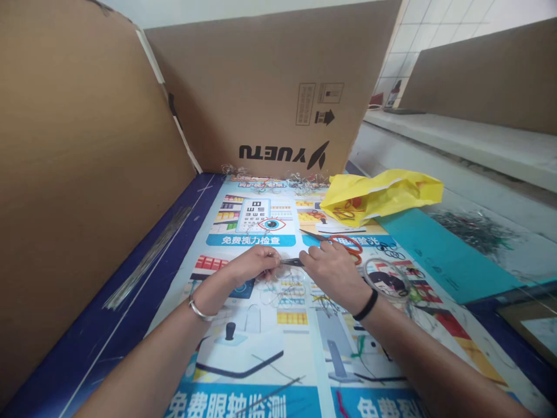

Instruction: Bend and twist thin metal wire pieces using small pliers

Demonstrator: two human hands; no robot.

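My left hand point(256, 262) is closed, its thumb and fingertips pinching fine silvery wire. My right hand point(334, 274) is wrapped round a pair of pliers point(292, 262), whose dark jaws point left and meet the wire at my left fingertips. Most of the pliers' handle is hidden in my fist. Thin loops of wire point(285, 285) hang below my left hand over the printed sheet. Just beyond my right hand lie scissors point(334, 238) with orange-red handles. A coil of clear or silvery wire point(386, 260) rests right of my right wrist.
A bundle of straight wires point(148, 261) lies at the left. Tangled wire point(304, 183) sits by the cardboard panel point(270, 87) at the back. To the right are a yellow bag point(395, 191), a teal board point(452, 255) and a heap of wire pieces point(474, 232).
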